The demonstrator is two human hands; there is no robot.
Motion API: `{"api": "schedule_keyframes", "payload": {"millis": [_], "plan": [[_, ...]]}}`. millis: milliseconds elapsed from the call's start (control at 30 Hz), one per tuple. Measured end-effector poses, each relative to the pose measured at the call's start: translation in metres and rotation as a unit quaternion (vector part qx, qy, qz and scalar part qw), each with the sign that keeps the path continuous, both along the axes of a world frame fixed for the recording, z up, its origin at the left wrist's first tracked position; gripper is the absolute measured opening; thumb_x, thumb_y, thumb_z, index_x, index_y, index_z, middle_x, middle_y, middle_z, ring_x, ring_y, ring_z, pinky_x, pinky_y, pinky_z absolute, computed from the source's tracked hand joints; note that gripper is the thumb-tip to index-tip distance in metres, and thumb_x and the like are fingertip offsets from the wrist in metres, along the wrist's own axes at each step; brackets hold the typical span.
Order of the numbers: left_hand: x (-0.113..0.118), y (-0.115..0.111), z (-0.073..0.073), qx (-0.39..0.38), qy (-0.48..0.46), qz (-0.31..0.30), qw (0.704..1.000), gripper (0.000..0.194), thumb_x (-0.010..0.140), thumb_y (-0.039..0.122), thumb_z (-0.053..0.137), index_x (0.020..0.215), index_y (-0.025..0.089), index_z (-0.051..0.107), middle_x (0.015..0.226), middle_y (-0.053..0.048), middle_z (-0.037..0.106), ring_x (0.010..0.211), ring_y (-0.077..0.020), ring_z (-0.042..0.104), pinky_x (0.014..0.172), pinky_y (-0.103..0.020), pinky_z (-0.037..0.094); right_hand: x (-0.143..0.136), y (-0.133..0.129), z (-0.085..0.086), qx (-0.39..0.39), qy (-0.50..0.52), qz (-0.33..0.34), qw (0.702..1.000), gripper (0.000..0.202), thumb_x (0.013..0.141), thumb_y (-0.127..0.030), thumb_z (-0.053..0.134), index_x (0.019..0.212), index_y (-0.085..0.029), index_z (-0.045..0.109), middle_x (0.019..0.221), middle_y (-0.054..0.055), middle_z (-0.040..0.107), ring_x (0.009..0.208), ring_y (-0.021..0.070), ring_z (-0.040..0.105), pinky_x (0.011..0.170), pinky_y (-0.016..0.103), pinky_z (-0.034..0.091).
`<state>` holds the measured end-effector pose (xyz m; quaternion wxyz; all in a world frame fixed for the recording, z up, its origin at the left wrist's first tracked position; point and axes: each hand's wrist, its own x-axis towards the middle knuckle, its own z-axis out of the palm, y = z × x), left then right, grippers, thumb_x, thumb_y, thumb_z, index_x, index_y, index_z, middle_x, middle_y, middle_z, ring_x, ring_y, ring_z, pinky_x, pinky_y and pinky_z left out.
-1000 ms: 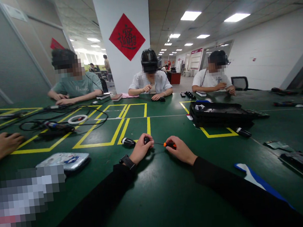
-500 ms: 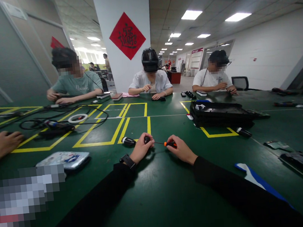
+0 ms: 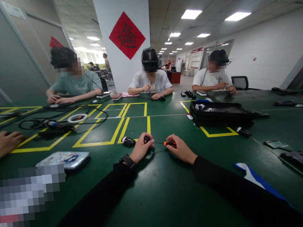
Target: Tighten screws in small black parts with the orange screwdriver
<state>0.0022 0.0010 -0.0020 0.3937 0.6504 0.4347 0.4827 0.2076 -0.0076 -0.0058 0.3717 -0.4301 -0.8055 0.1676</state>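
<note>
An orange-and-black screwdriver (image 3: 168, 144), over the green table (image 3: 161, 202), is in the right hand's (image 3: 181, 150) pinching grip; left of the screwdriver, the left hand (image 3: 141, 149) grasps a small black part (image 3: 146, 140). Screwdriver work seems underway; the next move calls for steady alignment.

We've got a dk green tabletop (image 3: 161, 206) w/ yellow lines (image 3: 93, 145), an orange & blk screwdriver (image 3: 170, 144), a blk piece (image 3: 146, 140), blk sleeves (image 3: 95, 200), a blue & wht strip (image 3: 260, 180), plus a red sign (image 3: 127, 35) w/ blk characters (image 3: 128, 40).
</note>
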Motion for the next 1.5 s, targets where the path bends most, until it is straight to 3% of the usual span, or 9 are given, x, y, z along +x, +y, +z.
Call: {"api": "schedule_keyframes", "payload": {"millis": [167, 833, 933, 1033, 1333, 1500], "plan": [[-0.0005, 0.0012, -0.0019, 0.001, -0.012, -0.002, 1.0, 0.021, 0.073, 0.034, 0.052, 0.087, 0.019, 0.046, 0.077, 0.003, 0.052, 0.061, -0.0088, 0.055, 0.062, -0.023, 0.045, 0.0004, 0.0019, -0.001, -0.002, -0.023, -0.01, 1.0, 0.01, 0.078, -0.017, 0.046, 0.083, -0.017, 0.054, 0.083, 0.003, 0.054, 0.081, 0.0147, 0.048, 0.075, 0.029, 0.037], [-0.0004, 0.0003, -0.001, 0.005, -0.015, -0.018, 1.0, 0.018, 0.071, 0.026, 0.051, 0.086, 0.019, 0.047, 0.078, 0.002, 0.054, 0.063, -0.009, 0.055, 0.064, -0.024, 0.045, 0.0002, -0.0009, 0.0029, 0.004, 0.001, 0.008, 1.0, 0.015, 0.072, -0.015, 0.051, 0.086, -0.018, 0.051, 0.086, 0.002, 0.054, 0.08, 0.0147, 0.049, 0.075, 0.029, 0.038], [0.0002, 0.0003, -0.0007, 0.001, -0.015, -0.009, 1.0, 0.018, 0.071, 0.027, 0.051, 0.086, 0.018, 0.047, 0.078, 0.002, 0.055, 0.062, -0.0088, 0.054, 0.064, -0.024, 0.045, 0.0003, 0.0, 0.0019, -0.008, 0.011, 0.008, 1.0, 0.018, 0.076, -0.015, 0.046, 0.092, -0.018, 0.053, 0.089, 0.003, 0.055, 0.084, 0.0143, 0.049, 0.078, 0.029, 0.038], [0.0006, 0.0003, -0.0008, -0.003, -0.019, -0.006, 1.0, 0.018, 0.07, 0.027, 0.051, 0.085, 0.018, 0.047, 0.079, 0.002, 0.055, 0.062, -0.0087, 0.054, 0.064, -0.024, 0.046, 0.0014, 0.0023, 0.0007, -0.011, -0.005, 0.003, 1.0, 0.017, 0.08, -0.016, 0.041, 0.086, -0.017, 0.058, 0.086, 0.004, 0.056, 0.084, 0.0146, 0.049, 0.079, 0.03, 0.037], [-0.0003, 0.0011, -0.001, -0.003, -0.016, -0.01, 1.0, 0.018, 0.07, 0.026, 0.052, 0.085, 0.019, 0.047, 0.079, 0.002, 0.055, 0.064, -0.0093, 0.054, 0.065, -0.024, 0.046, 0.0017, 0.0013, 0.0009, -0.006, -0.003, 0.007, 1.0, 0.013, 0.076, -0.018, 0.05, 0.088, -0.018, 0.055, 0.087, 0.003, 0.056, 0.081, 0.0144, 0.049, 0.075, 0.028, 0.038], [-0.0005, 0.0003, -0.001, 0.002, -0.017, -0.015, 1.0, 0.017, 0.07, 0.027, 0.052, 0.085, 0.019, 0.047, 0.078, 0.002, 0.055, 0.063, -0.0094, 0.055, 0.064, -0.025, 0.045, 0.0012, 0.0034, -0.0005, -0.012, 0.0, 0.002, 1.0, 0.018, 0.083, -0.02, 0.04, 0.088, -0.018, 0.058, 0.088, 0.004, 0.057, 0.085, 0.0146, 0.049, 0.08, 0.03, 0.037]]}}
